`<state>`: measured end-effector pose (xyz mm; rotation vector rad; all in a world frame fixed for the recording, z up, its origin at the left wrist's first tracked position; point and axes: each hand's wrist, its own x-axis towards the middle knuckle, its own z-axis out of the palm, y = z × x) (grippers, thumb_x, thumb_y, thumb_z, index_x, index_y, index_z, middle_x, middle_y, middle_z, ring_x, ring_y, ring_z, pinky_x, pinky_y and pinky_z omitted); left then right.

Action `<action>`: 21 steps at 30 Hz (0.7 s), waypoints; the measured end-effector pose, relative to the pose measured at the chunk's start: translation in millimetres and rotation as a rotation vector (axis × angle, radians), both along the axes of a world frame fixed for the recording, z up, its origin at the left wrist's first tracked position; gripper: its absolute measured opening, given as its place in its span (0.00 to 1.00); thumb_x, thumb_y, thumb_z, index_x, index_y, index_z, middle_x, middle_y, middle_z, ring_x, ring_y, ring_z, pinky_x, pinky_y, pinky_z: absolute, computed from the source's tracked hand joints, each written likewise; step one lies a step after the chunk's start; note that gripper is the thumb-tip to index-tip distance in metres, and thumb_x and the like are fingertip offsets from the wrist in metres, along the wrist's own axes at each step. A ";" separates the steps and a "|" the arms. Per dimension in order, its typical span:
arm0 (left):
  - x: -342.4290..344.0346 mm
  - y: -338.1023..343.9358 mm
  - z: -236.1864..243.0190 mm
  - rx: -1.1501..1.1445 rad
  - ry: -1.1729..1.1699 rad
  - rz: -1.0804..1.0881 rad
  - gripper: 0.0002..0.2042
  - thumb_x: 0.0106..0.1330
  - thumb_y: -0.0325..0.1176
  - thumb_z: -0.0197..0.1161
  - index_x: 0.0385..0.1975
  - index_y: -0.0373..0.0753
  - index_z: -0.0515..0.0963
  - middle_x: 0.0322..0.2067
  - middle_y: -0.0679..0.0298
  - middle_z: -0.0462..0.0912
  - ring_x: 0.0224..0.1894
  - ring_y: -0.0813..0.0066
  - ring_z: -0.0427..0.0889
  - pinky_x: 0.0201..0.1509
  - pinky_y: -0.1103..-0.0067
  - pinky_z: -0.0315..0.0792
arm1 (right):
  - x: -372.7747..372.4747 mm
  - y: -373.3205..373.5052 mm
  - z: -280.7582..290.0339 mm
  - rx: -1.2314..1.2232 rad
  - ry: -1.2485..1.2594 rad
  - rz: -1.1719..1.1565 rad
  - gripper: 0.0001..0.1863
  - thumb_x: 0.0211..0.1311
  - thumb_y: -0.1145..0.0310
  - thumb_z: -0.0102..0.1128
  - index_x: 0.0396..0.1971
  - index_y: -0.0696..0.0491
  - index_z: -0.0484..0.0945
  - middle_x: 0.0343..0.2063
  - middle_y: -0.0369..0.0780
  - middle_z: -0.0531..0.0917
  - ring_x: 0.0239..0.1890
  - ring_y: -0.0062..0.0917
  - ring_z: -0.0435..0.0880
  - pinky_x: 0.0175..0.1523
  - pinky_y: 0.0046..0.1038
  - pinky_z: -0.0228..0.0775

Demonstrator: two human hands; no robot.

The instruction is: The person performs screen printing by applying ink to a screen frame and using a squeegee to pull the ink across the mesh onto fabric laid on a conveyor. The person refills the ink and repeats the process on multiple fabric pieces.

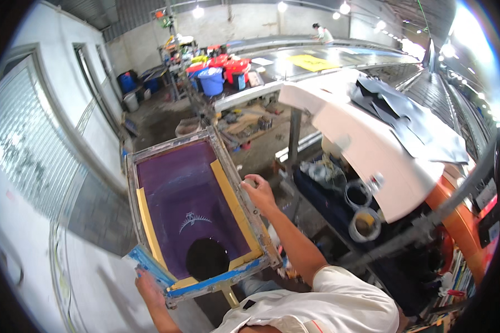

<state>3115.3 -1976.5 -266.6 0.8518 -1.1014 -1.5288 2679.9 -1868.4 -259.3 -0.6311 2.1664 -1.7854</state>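
A screen printing frame [129, 191] with purple mesh [178, 172] is tilted in front of me. Yellow tape [228, 188] lines the sides of the mesh, and a small pale printed motif [194, 220] shows on it. A round black patch [207, 259], perhaps wet ink, lies near the close end. My right hand [258, 193] is closed at the frame's right edge. My left hand [149, 286] is closed on a blue-stained flat bar [153, 266] against the frame's near left corner. A short yellowish strip [229, 294] sticks out under the near edge.
On the left runs a white wall with a slatted shutter [30, 139]. A rack on the right carries a pale board [350, 150] with dark sheets and tubs [365, 225] beneath. Ahead stand a blue bucket [211, 82] and a long table with yellow cloth [311, 62]. One person [323, 36] works far off.
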 end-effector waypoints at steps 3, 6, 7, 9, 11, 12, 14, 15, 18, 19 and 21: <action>-78.8 -99.5 -9.6 -0.055 0.051 -0.105 0.28 0.74 0.53 0.58 0.57 0.31 0.72 0.51 0.61 0.77 0.56 0.71 0.74 0.65 0.71 0.65 | -82.6 -70.9 -5.8 -0.052 0.115 -0.084 0.22 0.60 0.60 0.70 0.51 0.56 0.82 0.29 0.33 0.81 0.30 0.16 0.73 0.37 0.24 0.68; -143.1 -188.6 -7.0 -0.037 -0.005 -0.084 0.30 0.73 0.54 0.58 0.59 0.31 0.70 0.54 0.60 0.76 0.58 0.70 0.73 0.66 0.71 0.64 | -130.7 -122.7 -7.1 -0.130 -0.026 -0.106 0.22 0.61 0.61 0.70 0.52 0.55 0.81 0.25 0.31 0.78 0.25 0.13 0.69 0.31 0.22 0.63; -160.6 -223.9 -15.4 -0.027 -0.042 -0.055 0.32 0.73 0.56 0.57 0.62 0.31 0.68 0.58 0.59 0.74 0.61 0.69 0.72 0.68 0.70 0.62 | -151.3 -136.7 5.1 -0.171 -0.074 -0.108 0.22 0.62 0.61 0.69 0.53 0.55 0.81 0.24 0.30 0.77 0.24 0.11 0.68 0.29 0.21 0.61; -222.1 -267.5 6.7 0.015 0.026 -0.201 0.32 0.74 0.56 0.56 0.63 0.31 0.68 0.60 0.58 0.74 0.63 0.68 0.71 0.69 0.70 0.61 | -194.5 -154.2 19.2 -0.132 -0.051 -0.203 0.22 0.60 0.59 0.69 0.52 0.54 0.82 0.29 0.35 0.82 0.28 0.17 0.74 0.37 0.26 0.69; -285.8 -314.7 14.6 0.017 0.093 -0.321 0.33 0.75 0.56 0.54 0.65 0.30 0.66 0.63 0.57 0.72 0.66 0.67 0.69 0.71 0.70 0.58 | -242.6 -172.9 21.9 -0.145 0.001 -0.291 0.22 0.59 0.58 0.69 0.51 0.54 0.82 0.32 0.38 0.84 0.30 0.19 0.77 0.41 0.28 0.72; -319.0 -337.6 13.1 -0.010 0.107 -0.368 0.33 0.75 0.55 0.54 0.65 0.30 0.66 0.63 0.57 0.72 0.66 0.67 0.69 0.71 0.70 0.58 | -267.5 -180.8 16.9 -0.169 0.035 -0.334 0.22 0.59 0.58 0.69 0.51 0.55 0.82 0.32 0.38 0.84 0.30 0.19 0.77 0.41 0.27 0.72; -388.0 -381.7 10.2 -0.066 0.119 -0.475 0.33 0.75 0.55 0.54 0.65 0.29 0.66 0.63 0.56 0.72 0.66 0.66 0.69 0.71 0.70 0.59 | -315.3 -196.1 9.6 -0.207 0.069 -0.421 0.21 0.61 0.60 0.68 0.51 0.55 0.82 0.29 0.35 0.81 0.28 0.16 0.74 0.36 0.25 0.68; -421.9 -405.7 3.7 -0.090 0.103 -0.520 0.33 0.75 0.54 0.54 0.66 0.29 0.65 0.65 0.56 0.70 0.67 0.65 0.68 0.72 0.69 0.57 | -342.2 -204.6 9.9 -0.221 0.072 -0.460 0.20 0.63 0.62 0.67 0.51 0.55 0.81 0.26 0.32 0.79 0.25 0.13 0.71 0.32 0.23 0.64; -530.2 -472.6 5.8 -0.126 0.076 -0.643 0.33 0.76 0.53 0.54 0.68 0.29 0.63 0.68 0.55 0.67 0.70 0.64 0.65 0.75 0.69 0.54 | -402.9 -218.1 25.5 -0.211 -0.021 -0.540 0.18 0.65 0.64 0.66 0.51 0.56 0.80 0.29 0.32 0.80 0.27 0.11 0.71 0.31 0.20 0.64; -562.6 -480.3 12.8 -0.079 0.044 -0.695 0.33 0.76 0.53 0.54 0.68 0.29 0.63 0.68 0.55 0.67 0.70 0.64 0.65 0.74 0.69 0.55 | -418.4 -214.9 20.5 -0.196 -0.030 -0.592 0.18 0.65 0.64 0.66 0.51 0.56 0.80 0.31 0.33 0.81 0.28 0.11 0.72 0.32 0.20 0.65; -631.1 -494.6 32.3 -0.022 0.010 -0.864 0.34 0.76 0.54 0.54 0.68 0.29 0.64 0.68 0.55 0.68 0.68 0.63 0.68 0.73 0.69 0.58 | -454.5 -206.3 10.3 -0.205 0.013 -0.711 0.18 0.65 0.65 0.66 0.52 0.57 0.79 0.35 0.34 0.82 0.29 0.11 0.73 0.35 0.19 0.66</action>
